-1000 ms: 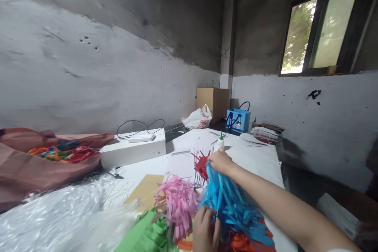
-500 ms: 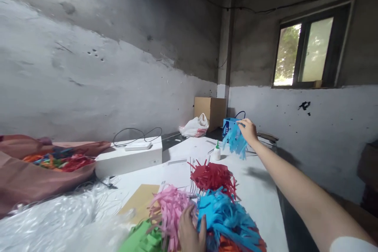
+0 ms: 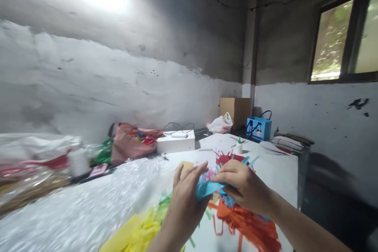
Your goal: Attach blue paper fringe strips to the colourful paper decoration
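In the head view, a piece of light blue paper (image 3: pixel 204 187) is stretched between my two hands. My left hand (image 3: pixel 187 189) grips its left end, with the thumb side against the paper. My right hand (image 3: pixel 243 183) pinches its other end between thumb and fingers. Beneath and around my hands lie piles of cut paper strips: orange fringe (image 3: pixel 248 222) at the lower right, yellow (image 3: pixel 144 230) at the lower left, and red (image 3: pixel 226 158) behind my right hand. Pink and green strips are partly hidden by my hands.
Clear plastic wrap (image 3: pixel 115 201) spreads across the table's left side. Behind it stand a pink bag (image 3: pixel 126 145) of coloured strips and a white box (image 3: pixel 176 145). Farther back are a glue bottle (image 3: pixel 239 146), a white plastic bag (image 3: pixel 220 123), a cardboard box (image 3: pixel 235 109) and a blue basket (image 3: pixel 260 128).
My right hand has come back from the far right with the blue paper, and my left hand has risen from the piles to grip it too. The view has turned left.
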Demonstrator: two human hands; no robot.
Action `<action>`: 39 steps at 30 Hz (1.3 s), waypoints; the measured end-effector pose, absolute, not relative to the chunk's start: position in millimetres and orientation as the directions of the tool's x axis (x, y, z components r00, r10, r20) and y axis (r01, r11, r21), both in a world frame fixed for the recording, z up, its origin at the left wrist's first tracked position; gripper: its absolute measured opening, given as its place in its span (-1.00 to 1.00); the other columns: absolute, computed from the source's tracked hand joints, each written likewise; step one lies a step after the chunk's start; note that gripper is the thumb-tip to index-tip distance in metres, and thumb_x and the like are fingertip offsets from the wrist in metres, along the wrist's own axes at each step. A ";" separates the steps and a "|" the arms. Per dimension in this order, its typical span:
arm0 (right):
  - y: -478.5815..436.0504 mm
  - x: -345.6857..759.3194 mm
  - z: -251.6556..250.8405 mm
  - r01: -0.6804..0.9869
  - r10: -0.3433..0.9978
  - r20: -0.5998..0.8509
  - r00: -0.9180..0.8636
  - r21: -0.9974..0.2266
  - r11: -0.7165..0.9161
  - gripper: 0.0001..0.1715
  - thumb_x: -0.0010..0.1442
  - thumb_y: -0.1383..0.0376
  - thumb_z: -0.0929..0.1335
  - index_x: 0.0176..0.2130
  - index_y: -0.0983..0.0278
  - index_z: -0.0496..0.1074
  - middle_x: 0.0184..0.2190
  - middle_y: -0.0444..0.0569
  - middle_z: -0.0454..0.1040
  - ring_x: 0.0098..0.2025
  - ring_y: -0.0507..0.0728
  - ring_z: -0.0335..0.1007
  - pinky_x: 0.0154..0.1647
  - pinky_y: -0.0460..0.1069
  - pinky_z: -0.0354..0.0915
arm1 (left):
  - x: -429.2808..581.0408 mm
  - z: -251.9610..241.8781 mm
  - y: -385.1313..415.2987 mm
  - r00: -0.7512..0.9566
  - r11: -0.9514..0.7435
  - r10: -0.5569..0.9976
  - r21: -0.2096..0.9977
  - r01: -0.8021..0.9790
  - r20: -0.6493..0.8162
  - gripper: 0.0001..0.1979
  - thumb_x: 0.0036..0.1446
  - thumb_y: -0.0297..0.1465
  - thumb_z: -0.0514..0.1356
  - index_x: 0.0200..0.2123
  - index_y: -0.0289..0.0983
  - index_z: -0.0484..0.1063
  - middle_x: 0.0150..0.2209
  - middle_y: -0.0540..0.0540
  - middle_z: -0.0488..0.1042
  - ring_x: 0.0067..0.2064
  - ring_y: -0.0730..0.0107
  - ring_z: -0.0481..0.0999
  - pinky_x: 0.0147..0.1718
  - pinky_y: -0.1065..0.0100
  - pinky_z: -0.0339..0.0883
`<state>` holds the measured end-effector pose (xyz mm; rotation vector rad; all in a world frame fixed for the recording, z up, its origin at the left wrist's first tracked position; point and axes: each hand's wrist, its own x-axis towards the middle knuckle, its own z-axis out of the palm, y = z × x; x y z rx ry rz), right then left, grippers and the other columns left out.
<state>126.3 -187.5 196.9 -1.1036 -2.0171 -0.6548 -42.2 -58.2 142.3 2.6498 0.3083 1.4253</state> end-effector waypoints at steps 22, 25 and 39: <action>-210.8 -57.8 79.3 0.677 0.533 0.730 -0.428 -0.132 0.724 -0.65 0.31 0.51 0.29 -0.08 0.26 0.60 -0.18 0.07 0.68 -0.13 0.20 0.63 -0.02 0.12 0.50 | -375.9 38.4 -178.8 0.598 -0.254 0.799 0.937 0.238 0.064 -0.44 0.08 -0.38 0.14 0.19 -0.27 0.30 -0.43 0.01 0.46 -0.42 0.37 0.44 -0.41 0.34 0.41; -220.6 -45.4 91.5 0.653 0.372 0.786 -0.493 0.052 0.756 -0.56 0.33 0.55 0.26 0.05 0.26 0.55 0.01 0.10 0.62 0.08 0.22 0.55 0.21 0.23 0.37 | -385.8 56.4 -166.4 0.539 -0.441 0.811 0.842 0.311 0.225 -0.51 0.12 -0.41 0.12 0.15 -0.21 0.38 -0.32 -0.03 0.55 -0.33 0.32 0.50 -0.27 0.28 0.44; -220.1 -119.7 -100.9 0.718 0.388 0.686 -0.616 0.285 0.635 -0.75 0.36 0.39 0.29 -0.05 0.40 0.53 -0.08 0.16 0.64 0.01 0.25 0.57 0.26 0.21 0.33 | -405.8 -39.7 -221.4 0.659 -0.791 0.495 -0.021 0.612 0.566 -0.28 0.03 -0.60 0.13 0.29 -0.14 0.28 0.31 -0.17 0.41 0.37 0.04 0.28 0.33 -0.12 0.09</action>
